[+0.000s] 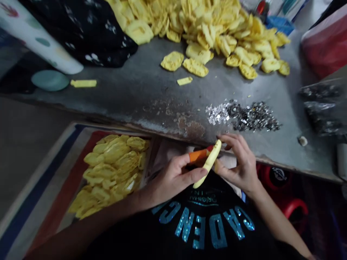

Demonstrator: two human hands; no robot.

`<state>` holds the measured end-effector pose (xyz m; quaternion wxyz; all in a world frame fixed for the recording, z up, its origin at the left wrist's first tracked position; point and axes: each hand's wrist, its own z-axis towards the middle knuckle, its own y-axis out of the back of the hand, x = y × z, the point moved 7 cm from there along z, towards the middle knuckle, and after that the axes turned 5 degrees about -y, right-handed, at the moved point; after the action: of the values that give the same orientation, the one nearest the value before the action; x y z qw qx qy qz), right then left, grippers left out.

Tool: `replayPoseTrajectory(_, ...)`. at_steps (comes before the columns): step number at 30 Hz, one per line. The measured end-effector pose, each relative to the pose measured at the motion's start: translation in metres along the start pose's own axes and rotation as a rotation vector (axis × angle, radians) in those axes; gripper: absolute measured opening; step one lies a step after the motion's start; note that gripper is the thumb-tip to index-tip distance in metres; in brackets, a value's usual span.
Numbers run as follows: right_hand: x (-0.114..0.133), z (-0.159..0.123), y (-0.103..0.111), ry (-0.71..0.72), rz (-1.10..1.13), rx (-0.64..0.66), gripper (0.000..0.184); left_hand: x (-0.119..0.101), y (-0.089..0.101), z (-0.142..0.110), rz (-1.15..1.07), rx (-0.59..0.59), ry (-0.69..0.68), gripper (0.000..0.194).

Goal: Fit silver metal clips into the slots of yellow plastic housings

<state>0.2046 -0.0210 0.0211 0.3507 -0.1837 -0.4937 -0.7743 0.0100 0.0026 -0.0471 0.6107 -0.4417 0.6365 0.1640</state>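
My left hand [176,177] grips a yellow plastic shell piece [208,164] between thumb and fingers, holding it tilted on edge above my lap. An orange cover [197,156] wraps one finger of that hand. Close to the piece's right side is my right hand [240,162], its thumb and fingers curved and apart. Its fingertips are by the piece's upper end; whether they touch it I cannot tell. Beyond the hands, a pile of small shiny metal bits [244,115] lies on the grey tabletop [121,95].
A large heap of yellow pieces [206,21] covers the table's back. More yellow pieces [114,162] fill an open striped sack [65,180] at lower left. Dark patterned cloth [81,32], a greenish oval object [50,80] and a clear bag [322,108] lie around.
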Motion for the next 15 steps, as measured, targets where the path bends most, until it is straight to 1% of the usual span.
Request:
replayPoseTrajectory(2, 0.000, 0.003, -0.002, 0.022, -0.031, -0.023, 0.061, 0.001, 0.008, 0.001, 0.101, -0.048, 0.005, 0.053)
replayPoseTrajectory(5, 0.002, 0.015, -0.003, 0.071, -0.059, -0.042, 0.062, -0.003, 0.016, 0.008, 0.168, -0.084, -0.054, 0.049)
replayPoseTrajectory(8, 0.009, 0.031, -0.008, 0.137, -0.091, -0.038, 0.061, -0.011, 0.022, 0.015, 0.175, -0.113, -0.161, 0.046)
replayPoseTrajectory(10, 0.017, 0.044, -0.016, 0.186, -0.115, -0.014, 0.061, -0.011, 0.032, 0.019, 0.136, -0.169, -0.195, 0.046)
replayPoseTrajectory(12, 0.024, 0.059, -0.028, 0.234, -0.108, 0.038, 0.062, -0.004, 0.051, 0.017, 0.057, -0.268, -0.197, 0.049)
replayPoseTrajectory(14, 0.024, 0.081, -0.045, 0.280, -0.060, 0.179, 0.063, 0.010, 0.077, 0.005, -0.026, -0.371, -0.180, 0.054)
replayPoseTrajectory(15, 0.017, 0.096, -0.055, 0.279, -0.058, 0.276, 0.061, 0.018, 0.094, -0.006, -0.042, -0.419, -0.167, 0.055)
